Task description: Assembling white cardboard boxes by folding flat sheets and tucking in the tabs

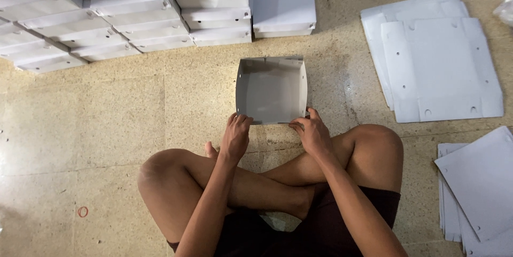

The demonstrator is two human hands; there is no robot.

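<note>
Speckled stone floor (107,123). Open grey box (271,90) sits just ahead of crossed legs. Left hand (235,137) and right hand (311,133), apart, pinch near corners, steadying near wall. Finished boxes (123,16) stacked behind; flat blanks (438,59) at right, within reach.

Informal box-assembly workspace, floor-level, likely a home or small workshop. Evidence: speckled stone floor (107,129) used as workbench, stacked finished white boxes (128,11) top left, piles of flat die-cut cardboard blanks (438,59) right, person seated cross-legged, stray rubber band (83,212).
</note>
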